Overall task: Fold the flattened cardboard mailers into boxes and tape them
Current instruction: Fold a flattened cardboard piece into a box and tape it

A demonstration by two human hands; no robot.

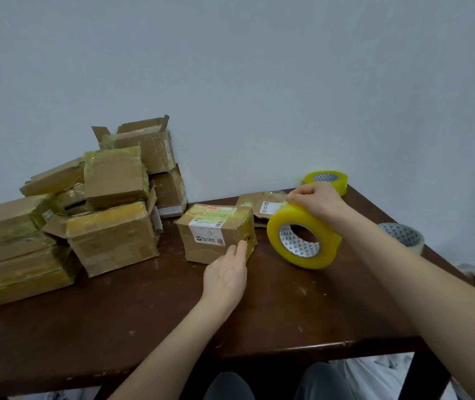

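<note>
A small taped cardboard box point(216, 232) with a white label stands near the middle of the dark wooden table point(144, 321). My left hand point(226, 275) lies flat against its front right corner, fingers straight. To its right my right hand point(314, 202) grips the top of a big yellow tape roll point(302, 238) that stands on edge on the table. Behind the roll a flattened cardboard mailer point(256, 204) with a white label lies on the table.
A heap of taped boxes point(86, 215) fills the table's left side and back. A second yellow tape roll point(327, 180) sits at the far right corner, and a nearly used-up roll point(403, 236) by the right edge. My knees show below the front edge.
</note>
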